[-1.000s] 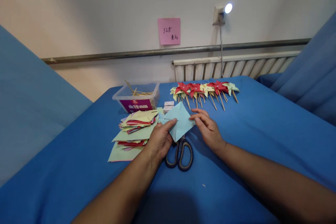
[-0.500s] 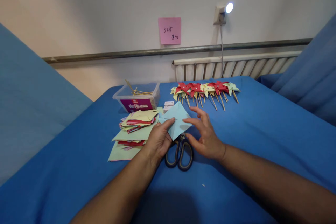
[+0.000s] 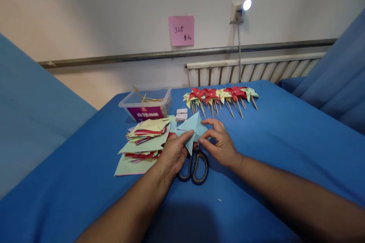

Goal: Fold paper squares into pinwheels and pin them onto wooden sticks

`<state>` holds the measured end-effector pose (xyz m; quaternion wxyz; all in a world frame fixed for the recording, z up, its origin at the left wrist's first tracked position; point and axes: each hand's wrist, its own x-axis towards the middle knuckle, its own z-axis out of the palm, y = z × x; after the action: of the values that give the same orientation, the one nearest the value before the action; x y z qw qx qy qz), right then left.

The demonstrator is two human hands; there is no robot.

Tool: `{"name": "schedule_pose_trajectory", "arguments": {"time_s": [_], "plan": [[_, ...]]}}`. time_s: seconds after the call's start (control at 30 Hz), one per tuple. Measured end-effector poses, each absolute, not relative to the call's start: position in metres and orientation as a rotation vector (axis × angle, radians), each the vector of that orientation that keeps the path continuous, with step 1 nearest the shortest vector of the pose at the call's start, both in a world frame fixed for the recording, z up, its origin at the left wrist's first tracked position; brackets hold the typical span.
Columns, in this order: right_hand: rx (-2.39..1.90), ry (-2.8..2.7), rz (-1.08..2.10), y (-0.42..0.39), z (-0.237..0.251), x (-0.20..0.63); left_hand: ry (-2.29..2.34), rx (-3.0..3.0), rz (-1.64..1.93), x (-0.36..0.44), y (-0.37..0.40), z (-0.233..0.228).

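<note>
A light-blue paper square (image 3: pixel 192 129) is held up just above the blue-covered tabletop (image 3: pixel 270 136), between the person's two hands and directly over a pair of black-handled scissors (image 3: pixel 194 165). The sheet is thin and matte, pale sky blue, and partly folded: one corner stands as a sharp peak at the top, another points down toward the scissors, and the right-hand portion is bent inward. The left hand (image 3: pixel 173 152) pinches the sheet's left edge between thumb and fingers; the right hand (image 3: pixel 219 142) closes its fingertips on the folded right side. To the left lies a loose stack of paper squares (image 3: pixel 144 140) in yellow, green and red. Behind it stands a clear plastic box (image 3: pixel 146 104) holding thin wooden sticks, and two small white boxes (image 3: pixel 181 114) sit beside it. A row of finished pinwheels (image 3: pixel 221 97), red and yellow on sticks, lies farther back.
</note>
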<state>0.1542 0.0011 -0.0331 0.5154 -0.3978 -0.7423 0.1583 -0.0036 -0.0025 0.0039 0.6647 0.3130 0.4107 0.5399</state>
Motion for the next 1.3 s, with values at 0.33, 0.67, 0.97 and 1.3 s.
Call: {"name": "schedule_pose_trajectory", "arguments": {"time_s": [0.33, 0.67, 0.97, 1.3], "plan": [[-1.022, -1.671, 0.559, 0.0054, -0.0368, 0.1524, 0.915, 0.738, 1.224, 0.0007, -0.0047, 0.0092], [-1.052, -1.62, 0.761, 0.0055, -0.0353, 0.151, 0.928, 0.77, 1.169, 0.0004, -0.0042, 0.0051], [-1.09, -1.625, 0.734, 0.0056, -0.0344, 0.1519, 0.959, 0.834, 1.147, 0.0025, -0.0045, 0.0049], [-1.087, -1.585, 0.723, 0.0034, -0.0335, 0.1482, 0.959, 0.846, 1.152, 0.003, -0.0037, 0.0021]]}}
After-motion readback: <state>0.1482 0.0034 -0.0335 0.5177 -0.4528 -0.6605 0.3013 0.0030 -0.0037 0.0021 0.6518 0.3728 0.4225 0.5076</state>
